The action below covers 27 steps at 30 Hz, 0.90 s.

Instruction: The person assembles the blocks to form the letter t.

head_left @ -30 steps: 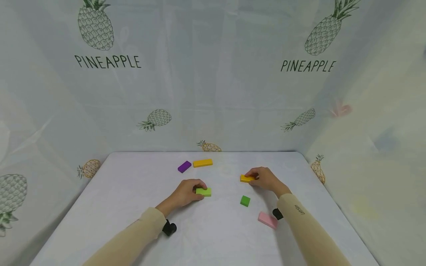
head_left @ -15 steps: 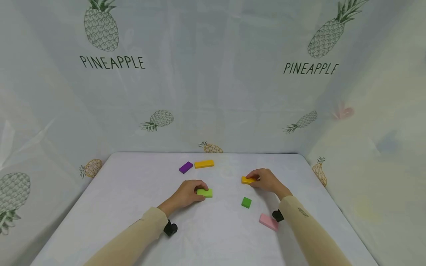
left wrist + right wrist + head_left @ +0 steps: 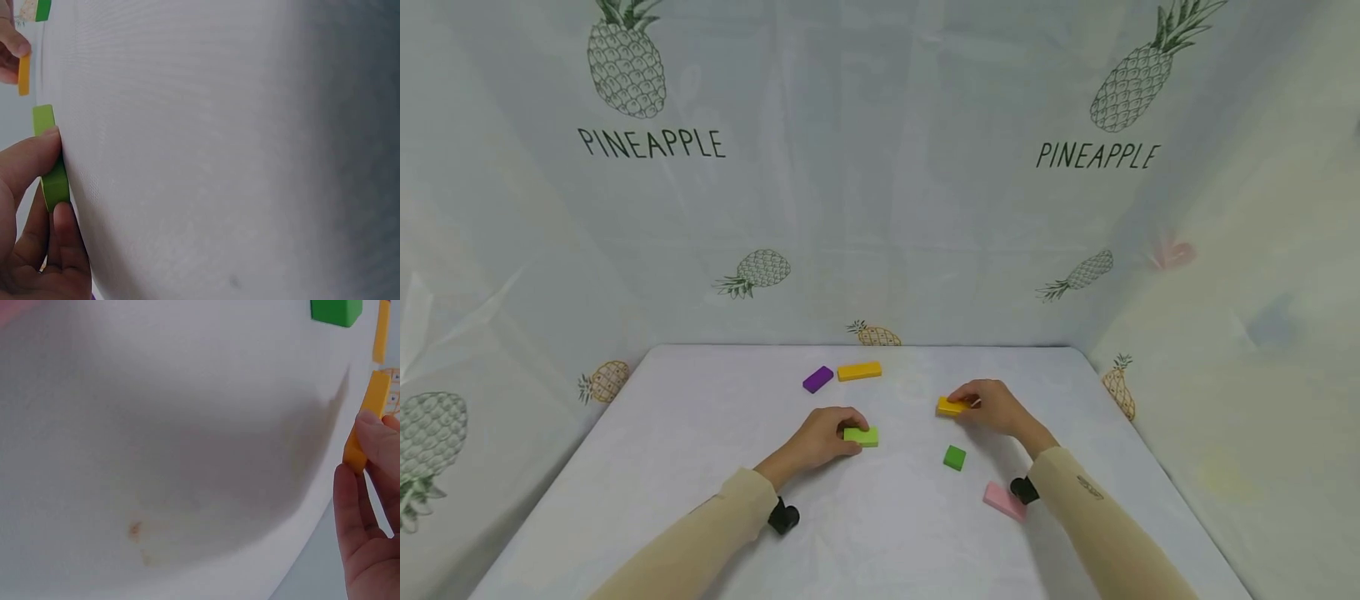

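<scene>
2 blocks are in hand: the left hand [image 3: 822, 437] pinches a lime block [image 3: 867, 437] between thumb and fingers near the middle of the white desk [image 3: 895, 533], and the right hand [image 3: 996, 407] grasps a yellow block [image 3: 949, 407] likewise, farther right and a little farther back. Whether the yellow block touches the desk, I cannot tell. Each grip looks set toward 1 end, so the free end could tip or twist if the fingers loosen or the 2 blocks bump. A green block [image 3: 954, 457] lies nearer the person than the yellow block. The black camera [image 3: 1024, 490] at the right wrist overlaps the pink block [image 3: 1002, 501] in the head view; a low forearm sweep could knock it. At the back, a purple block [image 3: 817, 379] and a 2nd yellow block [image 3: 859, 371] lie just beside each other.
</scene>
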Tool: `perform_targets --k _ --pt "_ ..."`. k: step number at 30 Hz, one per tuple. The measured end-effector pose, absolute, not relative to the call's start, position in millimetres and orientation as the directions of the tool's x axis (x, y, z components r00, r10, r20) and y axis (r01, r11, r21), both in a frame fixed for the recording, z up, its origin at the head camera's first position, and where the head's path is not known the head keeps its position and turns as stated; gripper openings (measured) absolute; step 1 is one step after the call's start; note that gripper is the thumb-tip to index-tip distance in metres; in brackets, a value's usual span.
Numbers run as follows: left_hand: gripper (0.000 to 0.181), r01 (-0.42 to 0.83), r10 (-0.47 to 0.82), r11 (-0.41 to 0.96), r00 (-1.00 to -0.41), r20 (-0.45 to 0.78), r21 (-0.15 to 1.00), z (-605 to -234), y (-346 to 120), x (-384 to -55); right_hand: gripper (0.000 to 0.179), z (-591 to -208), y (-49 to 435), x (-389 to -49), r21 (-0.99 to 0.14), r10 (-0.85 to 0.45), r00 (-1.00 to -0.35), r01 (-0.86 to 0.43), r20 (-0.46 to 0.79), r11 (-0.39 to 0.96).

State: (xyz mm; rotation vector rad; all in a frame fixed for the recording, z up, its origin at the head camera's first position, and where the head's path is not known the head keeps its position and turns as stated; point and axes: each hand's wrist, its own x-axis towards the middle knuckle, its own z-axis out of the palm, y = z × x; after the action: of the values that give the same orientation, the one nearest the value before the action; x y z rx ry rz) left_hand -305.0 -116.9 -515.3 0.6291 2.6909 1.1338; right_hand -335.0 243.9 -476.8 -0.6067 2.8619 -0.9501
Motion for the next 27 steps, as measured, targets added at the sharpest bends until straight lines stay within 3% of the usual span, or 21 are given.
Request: perform_targets --k 18,27 --pt "0.025 0.307 0.424 0.627 -0.906 0.017 0.716 -513.3 -116.8 -301.6 0.029 -474.3 223.7 -322.5 -0.588 -0.440 -0.880 -0.454 0.179 0.669" --pt "0.025 0.312 0.425 0.627 -0.905 0.022 0.714 -515.5 -116.7 -303.2 0.029 -471.0 207.7 -311.2 -0.606 -0.445 -0.879 -0.451 0.172 0.655"
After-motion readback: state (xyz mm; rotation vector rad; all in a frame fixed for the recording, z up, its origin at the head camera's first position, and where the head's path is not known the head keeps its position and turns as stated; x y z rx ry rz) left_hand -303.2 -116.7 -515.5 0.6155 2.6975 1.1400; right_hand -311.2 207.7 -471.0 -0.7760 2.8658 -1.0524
